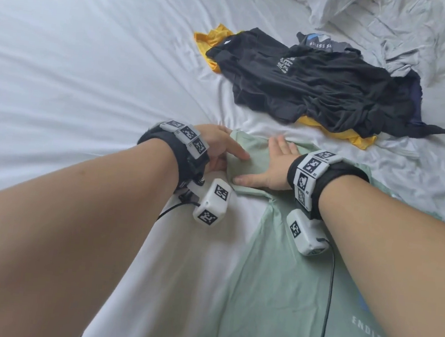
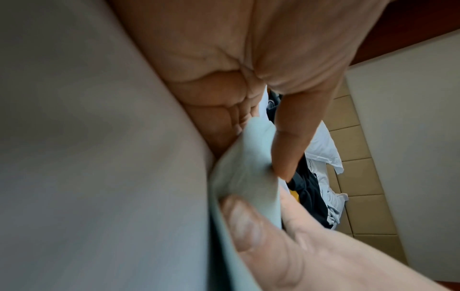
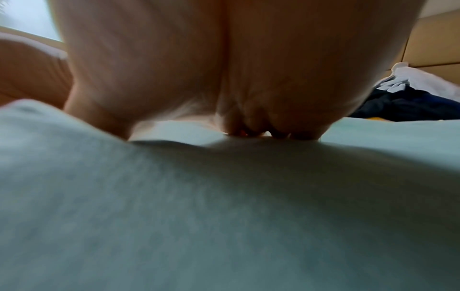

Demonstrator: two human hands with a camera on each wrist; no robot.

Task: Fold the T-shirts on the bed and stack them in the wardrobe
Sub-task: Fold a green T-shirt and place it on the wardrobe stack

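Green T-shirt reads "ENDLESS"; both hands flatten its sleeve.

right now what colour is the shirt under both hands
Pale mint green T-shirt, with white lettering; clearest in the head view.

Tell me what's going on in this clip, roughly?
A person is folding a pale green T-shirt spread on a white bed. The right hand lies flat, pressing the sleeve area down, while the left hand pinches the fabric edge beside it, thumb on top. Farther up the bed a heap of unfolded shirts waits: a black T-shirt over a yellow one, with a grey one behind. No wardrobe is in view.
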